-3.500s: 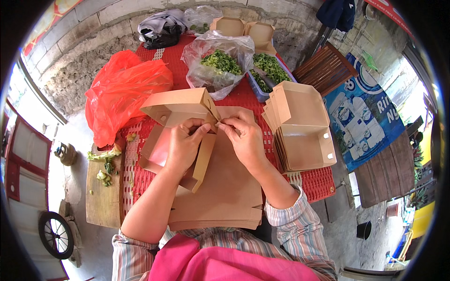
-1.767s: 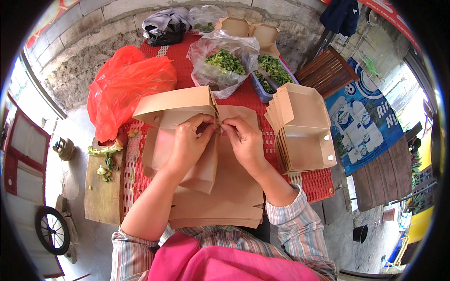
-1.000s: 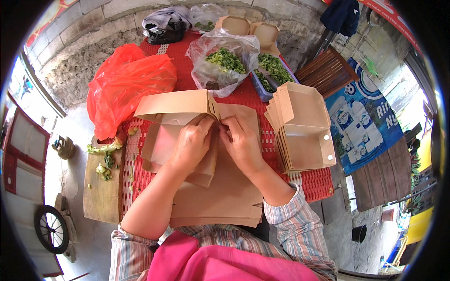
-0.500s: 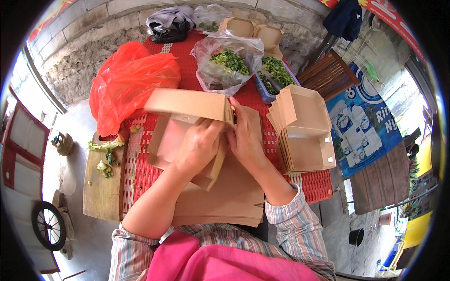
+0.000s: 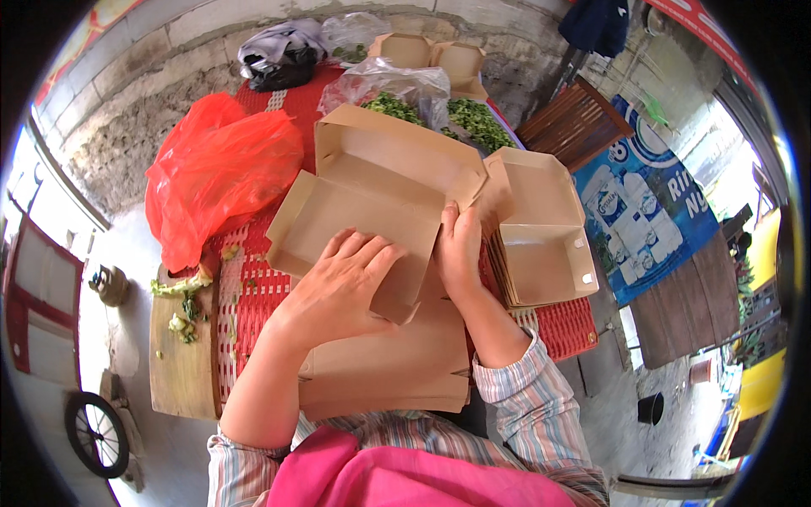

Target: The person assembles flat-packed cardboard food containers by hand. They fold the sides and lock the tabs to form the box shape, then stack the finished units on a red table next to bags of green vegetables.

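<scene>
Both hands grasp the open brown cardboard box (image 5: 380, 198): left hand (image 5: 338, 287) flat on its near panel, right hand (image 5: 459, 249) pinching its right edge. It's held above the flat cardboard stack (image 5: 397, 372), left of the folded boxes (image 5: 541, 228), red bag (image 5: 215, 182) far left.

head-worn fisheye, close, straight down

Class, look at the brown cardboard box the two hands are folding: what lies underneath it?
Under the cardboard box lies a stack of flat brown cardboard sheets on the red slatted table. The left hand and the box cover the stack's far part.
</scene>
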A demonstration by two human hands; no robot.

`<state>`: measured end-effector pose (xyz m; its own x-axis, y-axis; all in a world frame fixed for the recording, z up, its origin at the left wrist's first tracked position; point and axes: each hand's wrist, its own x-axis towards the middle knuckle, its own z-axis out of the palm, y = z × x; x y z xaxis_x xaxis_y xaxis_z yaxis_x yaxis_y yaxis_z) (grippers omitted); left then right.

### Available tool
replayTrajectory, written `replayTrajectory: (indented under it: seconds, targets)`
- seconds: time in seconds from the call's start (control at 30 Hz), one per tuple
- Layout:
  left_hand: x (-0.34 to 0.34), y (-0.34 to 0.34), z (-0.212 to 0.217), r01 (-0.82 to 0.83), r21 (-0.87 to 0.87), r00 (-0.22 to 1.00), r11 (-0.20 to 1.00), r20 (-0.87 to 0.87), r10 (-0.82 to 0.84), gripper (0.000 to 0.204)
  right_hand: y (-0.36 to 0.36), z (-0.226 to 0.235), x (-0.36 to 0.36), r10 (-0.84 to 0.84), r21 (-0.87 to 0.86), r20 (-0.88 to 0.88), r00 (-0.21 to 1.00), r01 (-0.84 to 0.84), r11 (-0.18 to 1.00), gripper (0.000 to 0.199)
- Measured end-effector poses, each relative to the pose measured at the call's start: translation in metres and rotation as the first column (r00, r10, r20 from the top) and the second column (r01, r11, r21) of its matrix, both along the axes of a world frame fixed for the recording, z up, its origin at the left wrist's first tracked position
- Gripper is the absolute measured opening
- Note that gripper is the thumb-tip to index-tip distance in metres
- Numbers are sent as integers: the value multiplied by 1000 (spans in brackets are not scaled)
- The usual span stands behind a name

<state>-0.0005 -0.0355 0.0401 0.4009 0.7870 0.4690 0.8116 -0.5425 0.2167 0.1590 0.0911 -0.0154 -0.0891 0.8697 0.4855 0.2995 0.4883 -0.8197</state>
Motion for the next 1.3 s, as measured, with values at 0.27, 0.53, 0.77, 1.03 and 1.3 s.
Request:
replayTrajectory:
  seconds: [0.27, 0.53, 0.77, 1.03, 1.3]
  targets:
    - [5, 23, -25, 85, -114, 991, 990, 112, -72, 30, 4, -2, 0, 237, -394, -130, 963, -270, 879, 93]
    - [19, 24, -27, 26, 23, 999, 999, -44, -25, 25, 2, 8, 6, 337, -574, -147, 930, -358, 737, 106]
    - [27, 23, -29, -98, 178, 995, 979, -14, 102, 17, 1, -4, 1, 376, -589, -346, 859, -511, 625, 80]
    - [27, 22, -35, -226, 196, 935, 954, 320, 155, 10, -1, 3, 6, 326, -511, -550, 769, -619, 596, 31]
    - [31, 26, -39, -312, -64, 826, 948, 474, 304, 8, -17, 9, -3, 305, 246, 13, 952, -298, 922, 31]
